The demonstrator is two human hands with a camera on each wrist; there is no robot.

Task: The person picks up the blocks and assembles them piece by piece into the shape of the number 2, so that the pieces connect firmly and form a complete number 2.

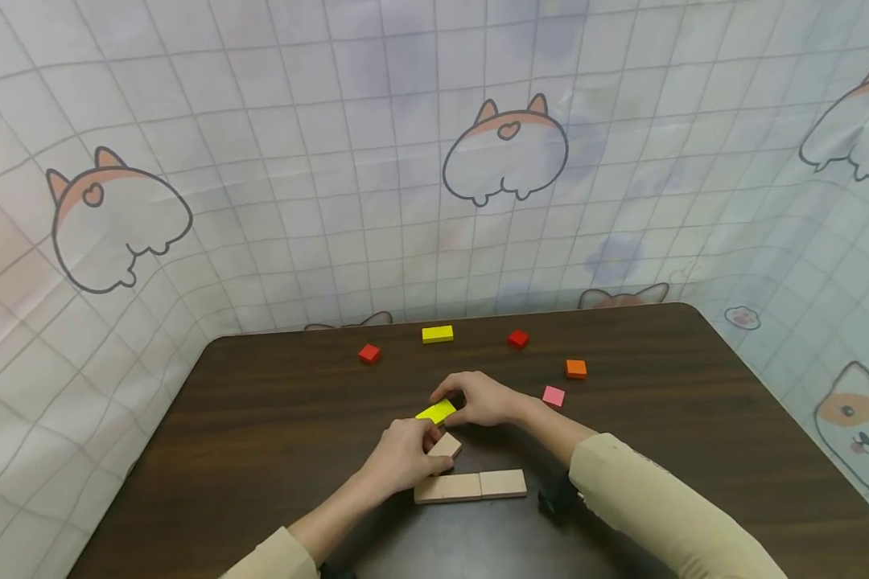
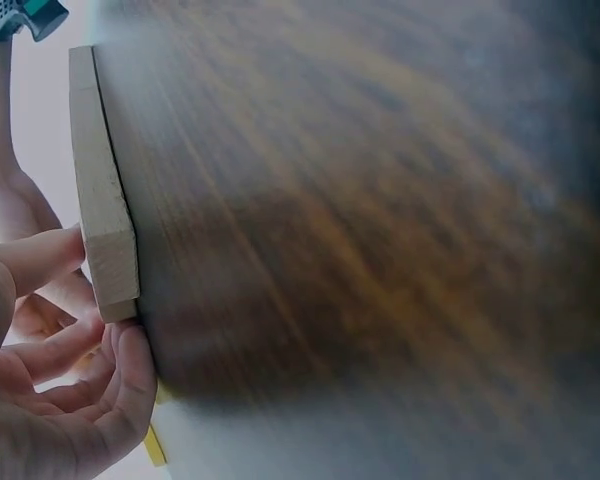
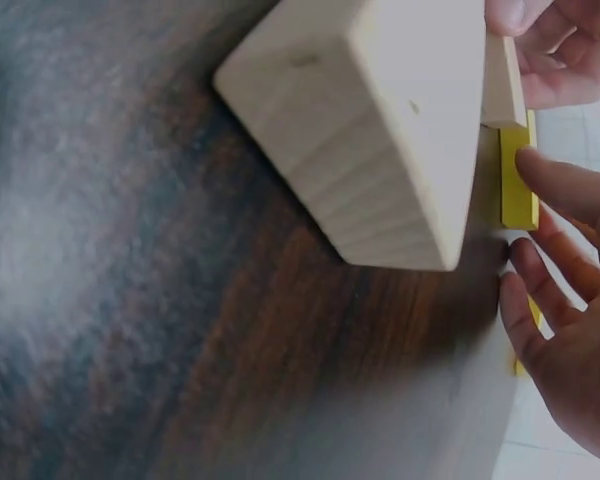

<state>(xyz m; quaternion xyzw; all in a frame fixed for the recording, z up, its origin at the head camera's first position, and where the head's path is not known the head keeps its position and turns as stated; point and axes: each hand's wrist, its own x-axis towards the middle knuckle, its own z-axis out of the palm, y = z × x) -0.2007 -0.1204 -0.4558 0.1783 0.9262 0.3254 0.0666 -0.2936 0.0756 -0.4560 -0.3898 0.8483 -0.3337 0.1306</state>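
Note:
Over the middle of the table, my left hand [image 1: 400, 452] pinches a plain wooden block [image 1: 445, 446] between thumb and fingers. My right hand [image 1: 485, 400], just beyond it, grips a yellow block [image 1: 437, 412] that lies at an angle. In the right wrist view the thumb rests on the yellow block [image 3: 520, 185], and the plain block [image 3: 502, 85] stands beside it. Nearer the body, two plain wooden blocks [image 1: 447, 488] lie end to end in a row. The left wrist view shows these blocks [image 2: 105, 180] from the side, partly hiding the left fingers.
Toward the back edge lie a red block [image 1: 369, 354], another yellow block [image 1: 438, 334] and a second red block [image 1: 518, 338]. An orange block [image 1: 575, 369] and a pink block [image 1: 553, 396] are at the right, the pink one by the right forearm. A patterned cloth [image 1: 405, 241] hangs behind the table.

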